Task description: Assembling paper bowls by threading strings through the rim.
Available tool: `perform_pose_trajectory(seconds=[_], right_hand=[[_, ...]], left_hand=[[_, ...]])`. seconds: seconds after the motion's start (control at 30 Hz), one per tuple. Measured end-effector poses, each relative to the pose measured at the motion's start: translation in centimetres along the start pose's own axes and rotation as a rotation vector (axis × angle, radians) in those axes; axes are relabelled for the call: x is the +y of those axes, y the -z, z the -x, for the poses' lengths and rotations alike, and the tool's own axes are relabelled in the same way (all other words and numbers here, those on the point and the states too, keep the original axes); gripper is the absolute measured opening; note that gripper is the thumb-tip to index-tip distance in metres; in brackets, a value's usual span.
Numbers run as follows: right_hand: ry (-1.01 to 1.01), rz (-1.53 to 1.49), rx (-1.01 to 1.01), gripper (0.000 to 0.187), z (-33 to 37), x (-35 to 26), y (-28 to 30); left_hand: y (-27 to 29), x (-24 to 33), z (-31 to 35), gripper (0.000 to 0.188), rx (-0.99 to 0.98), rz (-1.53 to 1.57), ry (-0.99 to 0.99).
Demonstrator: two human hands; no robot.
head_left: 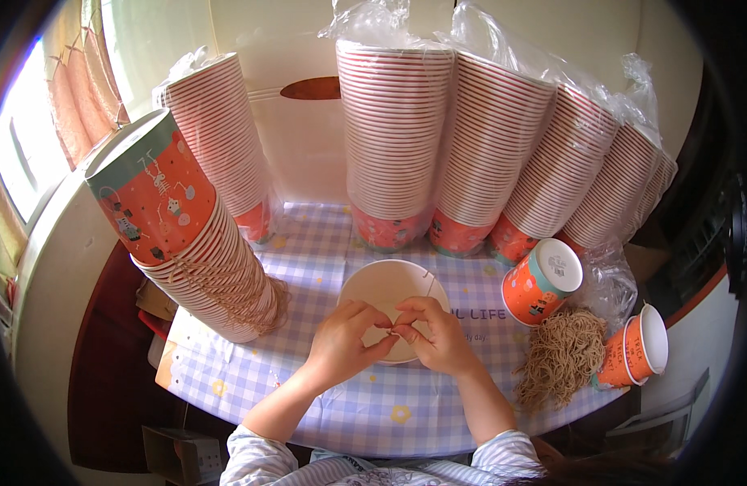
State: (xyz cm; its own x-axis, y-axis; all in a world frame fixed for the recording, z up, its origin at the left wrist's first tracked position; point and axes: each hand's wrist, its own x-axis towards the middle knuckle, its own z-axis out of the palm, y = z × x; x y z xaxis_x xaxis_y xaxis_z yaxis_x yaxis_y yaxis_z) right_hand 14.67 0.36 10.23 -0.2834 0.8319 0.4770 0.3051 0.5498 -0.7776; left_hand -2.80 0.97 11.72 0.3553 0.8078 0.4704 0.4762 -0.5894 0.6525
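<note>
In front of me stands a wide paper bucket [359, 283] with a pale inside, its mouth facing up. A thin string [430, 283] shows at its far right rim. Over the near side of the mouth, my left hand [341, 340] and my right hand [435, 335] meet, thumb and forefinger of each pinched together. A tiny brownish bit between the fingertips looks like string; most of it is hidden by the fingers. To the right lies a tangled heap of tan string [561, 356]. At left leans a stack of orange-and-green paper buckets [167, 194] with tan strings hanging down its side.
Tall plastic-wrapped stacks of paper buckets [396, 130] line the back; another wrapped stack [215, 121] stands back left. An orange bucket [543, 283] sits upside down at right, beside two smaller nested orange cups [632, 348] on their side. A checked cloth [308, 405] covers the table.
</note>
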Motion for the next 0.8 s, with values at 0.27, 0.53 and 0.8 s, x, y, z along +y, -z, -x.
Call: perform_pose_trajectory(seconds=[0.27,0.53,0.8], right_hand=[[0.082,0.091,0.027,0.027,0.1,0.3,-0.2],[-0.039,-0.239,0.099,0.024,0.7,1.3,-1.4],[-0.032,-0.408,0.245,0.017,0.4,0.9,-0.3]], left_hand=[[-0.1,-0.4,0.2,0.011,0.033,-0.113,-0.076],[1.4,0.8,0.6,0.011,0.002,-0.265,-0.067],[2.5,-0.1,3.1,0.011,0.039,-0.376,-0.042]])
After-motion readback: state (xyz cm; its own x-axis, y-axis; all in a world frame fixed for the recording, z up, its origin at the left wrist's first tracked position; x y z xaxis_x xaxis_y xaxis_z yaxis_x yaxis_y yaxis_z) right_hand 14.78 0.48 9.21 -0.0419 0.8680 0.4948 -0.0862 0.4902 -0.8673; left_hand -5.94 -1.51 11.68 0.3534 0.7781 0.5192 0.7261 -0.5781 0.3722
